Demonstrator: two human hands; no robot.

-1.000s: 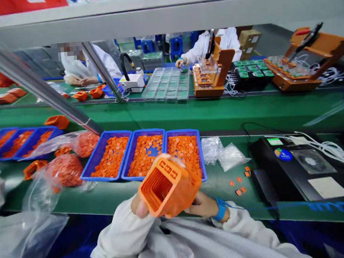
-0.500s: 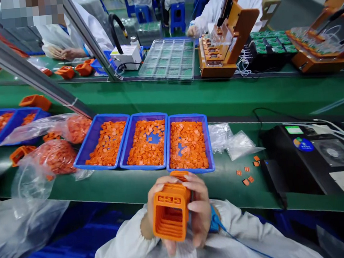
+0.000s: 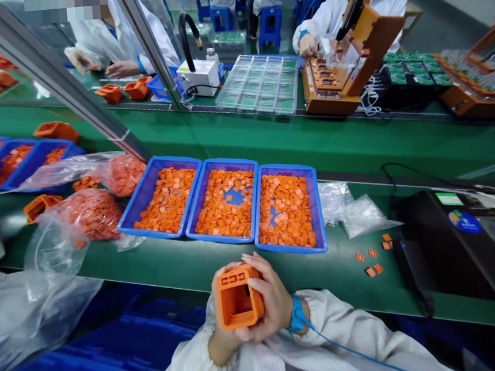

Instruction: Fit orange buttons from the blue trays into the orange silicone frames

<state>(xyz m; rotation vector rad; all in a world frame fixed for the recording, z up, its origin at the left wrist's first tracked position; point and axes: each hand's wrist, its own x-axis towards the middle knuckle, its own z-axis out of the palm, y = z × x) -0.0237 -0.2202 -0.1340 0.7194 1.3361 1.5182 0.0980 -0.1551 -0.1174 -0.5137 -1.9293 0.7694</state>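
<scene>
Long green table (image 3: 167,262) runs across the view, and behind it two persons in white coats sit at a second green table. Three blue trays (image 3: 316,202) stand side by side, each filled with many small orange pieces (image 3: 288,205). To the right of them lie clear bags (image 3: 365,215), some loose pieces (image 3: 372,252) and a black box (image 3: 452,248).

As I judge, several frames are already gathered into one stack, while plenty of pieces are left in the trays. Whether any piece is fitted in the stack, I cannot tell.

The orange stack (image 3: 232,302) is held before the person's body, near the table's front edge and apart from the trays. It looks like hollow square frames set one inside another, with rounded corners, ridged inner walls and a row of small slots along the top. Left hand (image 3: 226,333) is closed around its left side and underside, partly hidden. Right hand (image 3: 275,298) is curled over the right side, with a blue strap (image 3: 297,314) at the wrist.
</scene>
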